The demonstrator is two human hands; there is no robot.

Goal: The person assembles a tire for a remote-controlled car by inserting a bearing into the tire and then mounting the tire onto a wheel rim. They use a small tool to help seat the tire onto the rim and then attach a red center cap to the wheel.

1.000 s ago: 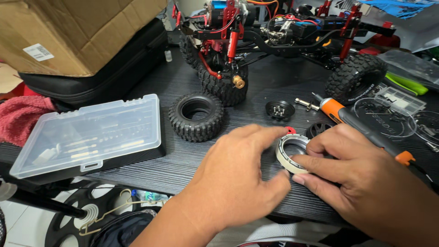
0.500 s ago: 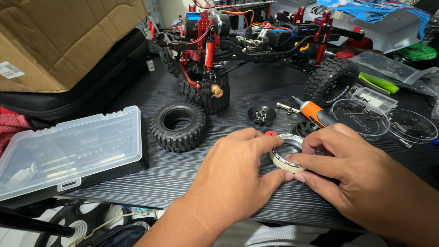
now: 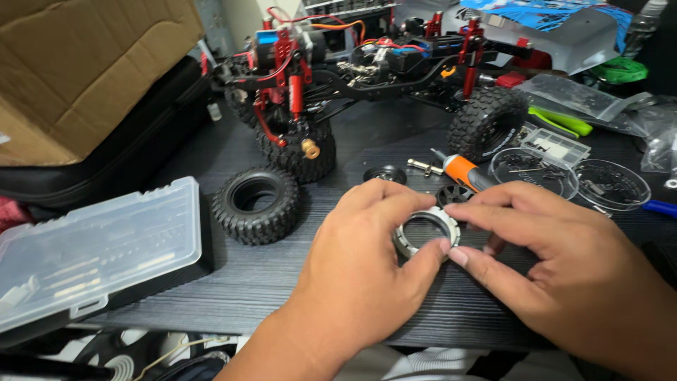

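Both my hands pinch a silver metal wheel ring (image 3: 423, 227) just above the dark table. My left hand (image 3: 356, 264) grips its left side between thumb and fingers. My right hand (image 3: 564, 268) holds its right side the same way. A loose black knobby tyre (image 3: 258, 204) lies to the left of my hands. Behind them stands a red and black model crawler truck chassis (image 3: 367, 77) with tyres fitted. An orange-handled screwdriver (image 3: 462, 171) lies just beyond my right fingers, next to a small black wheel hub (image 3: 385, 173).
A clear plastic parts box (image 3: 92, 250) sits at the left on the dark table (image 3: 282, 282). A cardboard box (image 3: 84, 63) rests on a black case at the back left. Clear round dishes (image 3: 610, 185) with small parts and plastic bags lie at the right.
The view has shifted so the scene sits lower and further right. My hands keep holding the ring and have turned it slightly between the fingers.
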